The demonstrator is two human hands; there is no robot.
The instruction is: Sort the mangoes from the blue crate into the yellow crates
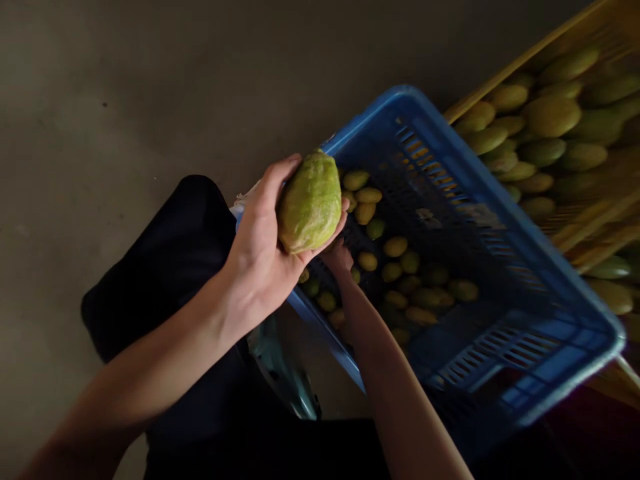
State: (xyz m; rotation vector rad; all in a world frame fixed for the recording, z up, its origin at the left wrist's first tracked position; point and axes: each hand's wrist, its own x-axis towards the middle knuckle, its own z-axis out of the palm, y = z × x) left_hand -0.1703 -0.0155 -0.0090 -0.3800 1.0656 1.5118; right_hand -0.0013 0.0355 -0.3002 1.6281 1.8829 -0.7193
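My left hand (265, 227) is wrapped round a large yellow-green fruit (310, 203), blunt and lumpy with faint ridges. The hand holds it up over the near-left rim of a blue plastic crate (445, 133). Lower down, inside the crate, my right hand (339, 257) reaches in near its left side. Its fingers are mostly hidden behind the left hand and in shadow, so whether they grip anything does not show. Smaller oval yellow and green fruits (396, 247) lie scattered over the crate's floor around the right hand.
Beyond the blue crate, at the upper right, stands a yellow crate (525, 50) heaped with similar fruits (553, 117). A dark-clad knee (165, 247) is left of the blue crate. A blue-green object (285, 373) sits below it on the grey floor (125, 87).
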